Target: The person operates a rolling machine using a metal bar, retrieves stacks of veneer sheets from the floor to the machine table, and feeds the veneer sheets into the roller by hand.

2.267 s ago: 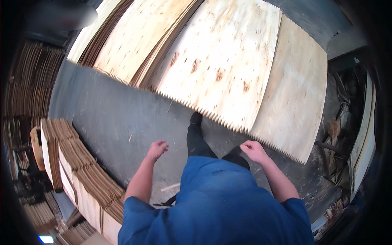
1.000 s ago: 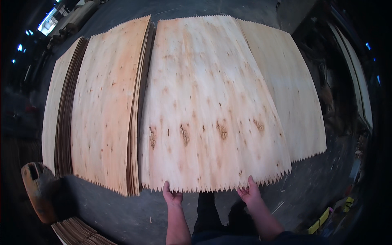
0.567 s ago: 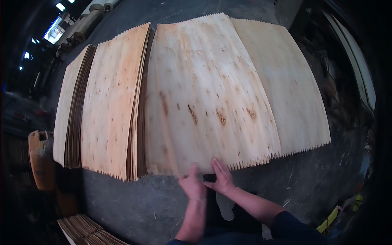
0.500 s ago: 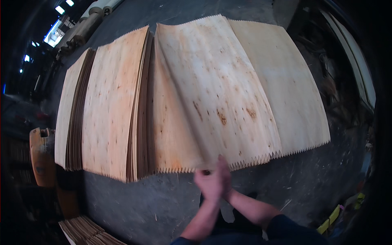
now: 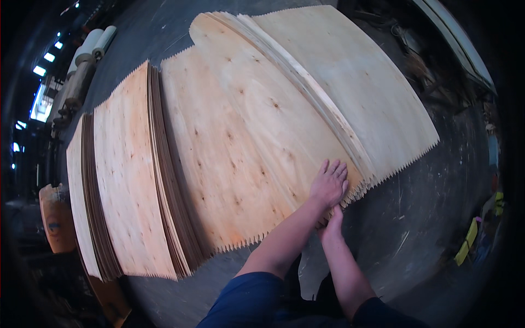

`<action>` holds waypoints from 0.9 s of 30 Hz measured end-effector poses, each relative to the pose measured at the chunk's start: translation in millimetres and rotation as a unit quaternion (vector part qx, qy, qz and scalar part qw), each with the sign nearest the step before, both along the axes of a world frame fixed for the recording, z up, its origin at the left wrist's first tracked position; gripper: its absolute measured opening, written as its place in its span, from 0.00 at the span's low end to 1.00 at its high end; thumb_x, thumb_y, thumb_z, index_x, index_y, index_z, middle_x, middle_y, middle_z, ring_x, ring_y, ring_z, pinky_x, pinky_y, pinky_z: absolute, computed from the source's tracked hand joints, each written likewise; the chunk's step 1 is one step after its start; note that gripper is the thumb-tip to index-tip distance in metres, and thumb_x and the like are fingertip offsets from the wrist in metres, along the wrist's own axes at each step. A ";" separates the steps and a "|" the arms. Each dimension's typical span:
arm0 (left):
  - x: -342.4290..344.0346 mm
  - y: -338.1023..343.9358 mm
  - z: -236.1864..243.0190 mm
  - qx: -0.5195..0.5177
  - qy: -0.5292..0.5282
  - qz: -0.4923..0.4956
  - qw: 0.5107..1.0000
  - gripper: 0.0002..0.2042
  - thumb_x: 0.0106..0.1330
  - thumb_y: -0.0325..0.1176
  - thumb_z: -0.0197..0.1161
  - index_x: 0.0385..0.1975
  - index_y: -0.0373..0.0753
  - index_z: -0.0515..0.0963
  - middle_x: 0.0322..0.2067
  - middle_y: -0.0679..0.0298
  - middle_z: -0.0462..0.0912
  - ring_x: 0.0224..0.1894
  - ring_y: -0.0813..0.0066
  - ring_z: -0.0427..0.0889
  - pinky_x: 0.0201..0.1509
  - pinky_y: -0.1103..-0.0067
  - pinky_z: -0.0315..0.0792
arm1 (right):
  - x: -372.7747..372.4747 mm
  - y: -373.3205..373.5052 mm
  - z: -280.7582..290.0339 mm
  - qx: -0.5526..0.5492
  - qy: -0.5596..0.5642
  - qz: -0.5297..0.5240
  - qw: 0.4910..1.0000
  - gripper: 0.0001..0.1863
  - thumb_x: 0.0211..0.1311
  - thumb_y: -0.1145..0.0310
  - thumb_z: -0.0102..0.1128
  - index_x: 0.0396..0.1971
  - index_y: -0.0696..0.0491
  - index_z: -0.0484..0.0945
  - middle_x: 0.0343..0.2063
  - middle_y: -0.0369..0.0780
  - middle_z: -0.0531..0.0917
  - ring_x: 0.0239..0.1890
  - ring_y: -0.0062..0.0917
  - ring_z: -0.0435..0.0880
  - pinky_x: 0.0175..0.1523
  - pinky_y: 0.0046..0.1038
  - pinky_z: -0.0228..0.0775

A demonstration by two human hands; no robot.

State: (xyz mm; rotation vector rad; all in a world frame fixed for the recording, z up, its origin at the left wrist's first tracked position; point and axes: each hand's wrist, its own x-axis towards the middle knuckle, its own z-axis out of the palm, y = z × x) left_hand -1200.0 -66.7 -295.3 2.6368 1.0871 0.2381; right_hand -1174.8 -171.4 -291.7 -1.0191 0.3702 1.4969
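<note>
Thin wood veneer sheets (image 5: 219, 147) with jagged, saw-toothed ends lie in a spread stack before me. A curled sheet (image 5: 273, 104) is folded over toward the right, its far end rounded up in a bend. My left hand (image 5: 330, 183) lies flat on it near the toothed front edge, fingers stretched out. Just below, my right hand (image 5: 332, 227) is at that edge, thumb up against it and the fingers mostly hidden beneath; it seems to grip the sheets. Flat to the right lies a paler veneer sheet (image 5: 350, 71).
More veneer stacks (image 5: 126, 180) lean in overlapping layers at the left. An orange machine part (image 5: 56, 218) stands at the far left, near the stacks. Pale rolls (image 5: 87, 46) lie at the back left. Yellow scrap (image 5: 466, 242) is on the dark floor (image 5: 421, 218) at right.
Both hands have moved right and a little farther away along the front edge. The left has gone from closed near the right hand to flat on the sheet. The curled sheet has shifted right.
</note>
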 end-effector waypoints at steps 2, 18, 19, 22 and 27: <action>20.2 -4.5 15.1 -0.057 0.064 -0.019 0.996 0.24 0.67 0.45 0.38 0.60 0.42 0.65 0.64 0.67 0.61 0.68 0.70 0.53 0.71 0.66 0.42 | 24.7 -18.6 -46.1 0.222 0.208 0.019 0.952 0.25 0.61 0.49 0.47 0.53 0.48 0.68 0.49 0.39 0.73 0.51 0.30 0.73 0.54 0.35 0.67; 89.5 -314.8 74.2 -0.072 0.027 -0.043 0.996 0.24 0.68 0.46 0.41 0.59 0.41 0.64 0.63 0.62 0.61 0.68 0.66 0.54 0.69 0.64 0.45 | 84.5 -320.8 32.2 0.032 0.016 -0.089 0.995 0.27 0.64 0.56 0.46 0.59 0.55 0.63 0.54 0.42 0.71 0.56 0.32 0.70 0.59 0.34 0.62; 101.2 -340.6 79.9 -0.080 0.012 -0.040 0.996 0.24 0.68 0.46 0.42 0.59 0.41 0.64 0.64 0.62 0.60 0.68 0.66 0.53 0.69 0.63 0.46 | 101.5 -350.6 36.8 0.031 0.015 -0.079 0.996 0.27 0.64 0.56 0.46 0.59 0.55 0.63 0.54 0.42 0.71 0.56 0.32 0.70 0.59 0.34 0.62; 109.8 -385.1 106.4 -0.101 -0.099 -0.043 0.989 0.23 0.67 0.45 0.45 0.59 0.42 0.64 0.64 0.61 0.59 0.67 0.64 0.54 0.68 0.60 0.47 | 161.8 -445.1 69.2 0.073 -0.095 -0.068 0.990 0.28 0.65 0.56 0.48 0.60 0.56 0.60 0.55 0.45 0.70 0.57 0.37 0.70 0.61 0.38 0.61; 37.0 -305.7 37.9 -0.224 -0.366 0.476 0.768 0.23 0.67 0.43 0.44 0.59 0.38 0.62 0.58 0.52 0.67 0.61 0.55 0.64 0.62 0.59 0.59 | 279.9 -538.2 227.4 -0.146 -0.163 -0.037 0.975 0.34 0.61 0.49 0.49 0.61 0.54 0.57 0.56 0.45 0.70 0.54 0.37 0.72 0.55 0.42 0.67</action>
